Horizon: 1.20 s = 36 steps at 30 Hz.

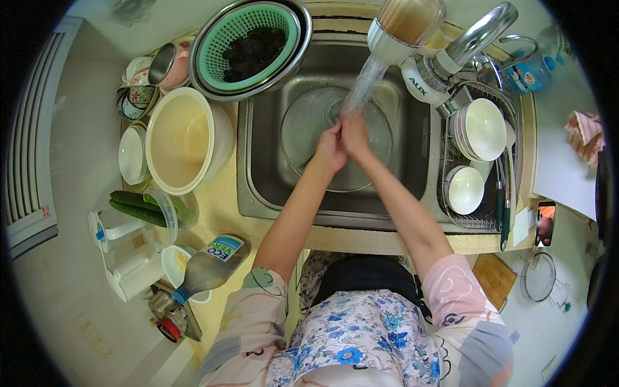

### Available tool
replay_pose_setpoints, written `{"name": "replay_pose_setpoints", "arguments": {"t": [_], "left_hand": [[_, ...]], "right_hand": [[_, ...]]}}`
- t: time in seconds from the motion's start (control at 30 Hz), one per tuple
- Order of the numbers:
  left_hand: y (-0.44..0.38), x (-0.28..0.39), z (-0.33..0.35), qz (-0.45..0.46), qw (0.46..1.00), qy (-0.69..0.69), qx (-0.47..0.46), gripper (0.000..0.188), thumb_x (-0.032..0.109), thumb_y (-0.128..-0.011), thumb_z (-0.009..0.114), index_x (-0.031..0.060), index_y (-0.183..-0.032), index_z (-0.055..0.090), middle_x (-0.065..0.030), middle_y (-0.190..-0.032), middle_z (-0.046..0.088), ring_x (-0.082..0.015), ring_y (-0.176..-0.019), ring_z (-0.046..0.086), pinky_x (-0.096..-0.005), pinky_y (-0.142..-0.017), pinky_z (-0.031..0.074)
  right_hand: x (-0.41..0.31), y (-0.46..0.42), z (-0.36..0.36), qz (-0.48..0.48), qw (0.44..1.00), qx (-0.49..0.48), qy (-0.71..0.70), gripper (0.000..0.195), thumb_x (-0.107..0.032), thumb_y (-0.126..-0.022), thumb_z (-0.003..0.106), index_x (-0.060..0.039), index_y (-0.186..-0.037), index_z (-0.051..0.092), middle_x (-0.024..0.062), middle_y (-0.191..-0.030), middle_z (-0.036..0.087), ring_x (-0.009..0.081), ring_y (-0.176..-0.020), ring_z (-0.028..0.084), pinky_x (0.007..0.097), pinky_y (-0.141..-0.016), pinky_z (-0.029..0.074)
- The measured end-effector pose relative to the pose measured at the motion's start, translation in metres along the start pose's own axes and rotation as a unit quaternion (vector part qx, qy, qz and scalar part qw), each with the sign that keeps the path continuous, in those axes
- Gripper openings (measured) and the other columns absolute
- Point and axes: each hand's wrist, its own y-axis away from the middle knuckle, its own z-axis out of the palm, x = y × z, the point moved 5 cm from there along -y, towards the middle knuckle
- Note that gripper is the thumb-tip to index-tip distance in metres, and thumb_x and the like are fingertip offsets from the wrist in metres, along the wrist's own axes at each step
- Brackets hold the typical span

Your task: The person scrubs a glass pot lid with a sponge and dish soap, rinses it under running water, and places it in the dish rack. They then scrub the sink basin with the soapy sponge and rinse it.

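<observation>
My left hand (331, 151) and my right hand (354, 132) touch each other over the sink basin (411, 145). A stream of water (365, 84) pours onto them from the white filter head (384, 46) of the faucet. The fingers overlap and are partly hidden, so whether anything is between them cannot be made out. Beneath the hands, a round, clear lid, seemingly glass (302, 116), lies on the basin floor.
Left of the sink stand a green colander (213, 53) of dark food inside metal bowls, a cream tub (220, 130), cucumbers (138, 208) and a plastic bottle (213, 266). On the right, a wire dish rack (476, 222) holds white bowls (486, 128) beside a phone (546, 223).
</observation>
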Motion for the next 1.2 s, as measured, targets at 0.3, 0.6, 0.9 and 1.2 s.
{"name": "replay_pose_setpoints", "arguments": {"t": [0.3, 0.6, 0.9, 1.2], "left_hand": [[0.029, 0.015, 0.014, 0.013, 0.999, 0.031, 0.018, 0.022, 0.023, -0.096, 0.047, 0.0084, -0.11, 0.057, -0.0045, -0.113, 0.061, -0.0194, -0.106, 0.056, -0.0344, -0.092, 0.045], [0.021, 0.043, 0.003, 0.043, 0.995, 0.057, -0.066, 0.046, 0.041, -0.093, 0.05, 0.006, -0.124, 0.05, -0.0074, -0.125, 0.055, -0.0234, -0.116, 0.05, -0.0391, -0.101, 0.036], [-0.005, 0.015, 0.016, 0.051, 0.997, -0.014, -0.048, 0.056, 0.042, -0.095, 0.043, 0.0017, -0.134, 0.042, -0.013, -0.136, 0.045, -0.0279, -0.127, 0.038, -0.0435, -0.108, 0.025], [0.021, 0.024, 0.024, 0.036, 0.995, 0.096, 0.01, 0.063, 0.053, -0.094, 0.033, 0.0055, -0.133, 0.043, -0.0129, -0.137, 0.044, -0.0265, -0.129, 0.037, -0.0405, -0.11, 0.021]], "right_hand": [[0.015, -0.014, -0.03, 0.359, 0.758, -0.15, -0.524, 0.043, -0.033, -0.097, 0.037, -0.0051, -0.127, 0.05, 0.0137, -0.125, 0.056, 0.0296, -0.113, 0.053, 0.0435, -0.1, 0.038], [-0.008, 0.0, -0.056, 0.215, 0.558, -0.145, -0.788, 0.039, -0.028, -0.099, 0.037, -0.0041, -0.126, 0.05, 0.0101, -0.125, 0.056, 0.0269, -0.117, 0.051, 0.0412, -0.105, 0.034], [-0.043, 0.009, -0.03, 0.146, 0.926, -0.196, -0.287, 0.044, -0.025, -0.097, 0.041, -0.0007, -0.133, 0.043, 0.0147, -0.135, 0.048, 0.0284, -0.128, 0.041, 0.0408, -0.109, 0.027], [-0.091, 0.035, -0.013, -0.256, 0.96, -0.038, 0.108, 0.032, -0.02, -0.091, 0.048, -0.0019, -0.116, 0.059, 0.019, -0.121, 0.052, 0.0346, -0.115, 0.048, 0.0434, -0.096, 0.037]]}}
